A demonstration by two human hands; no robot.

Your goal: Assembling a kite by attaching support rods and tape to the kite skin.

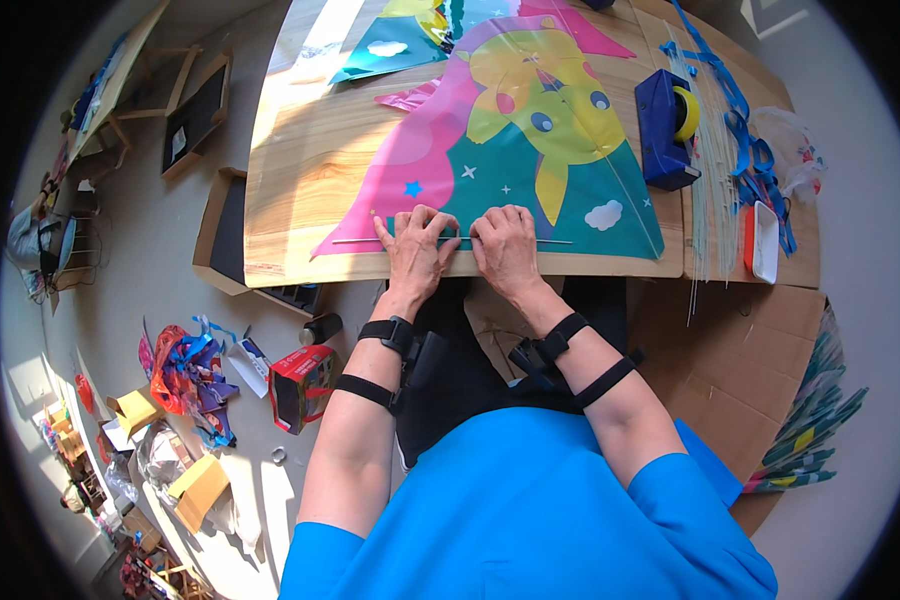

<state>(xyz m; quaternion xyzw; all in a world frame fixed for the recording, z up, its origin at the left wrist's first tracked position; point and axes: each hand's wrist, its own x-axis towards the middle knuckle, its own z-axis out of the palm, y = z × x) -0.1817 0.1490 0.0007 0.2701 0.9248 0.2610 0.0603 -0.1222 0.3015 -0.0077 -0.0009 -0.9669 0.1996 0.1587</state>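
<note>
A thin, pale rod (553, 241) lies crosswise over the near edge of a kite (480, 150). The kite's printed sheet is pink and dark green, with a yellow cartoon animal, stars and a cloud. My left hand (416, 250) pinches the rod near its middle, thumb and fingers bent together. Close beside it, my right hand (508, 250) grips the same rod with curled fingers. A small gap separates the two hands, and the rod's ends stick out past both. The fingertips partly hide what lies beneath them.
The wooden table (300, 180) carries a second kite sheet (380, 55) at its far side. To the right stand a blue tape dispenser (660, 130), a bundle of thin rods (710, 170), blue ribbon (738, 125) and a red-and-white tray (763, 243). Boxes, including a red carton (300, 385), lie on the floor.
</note>
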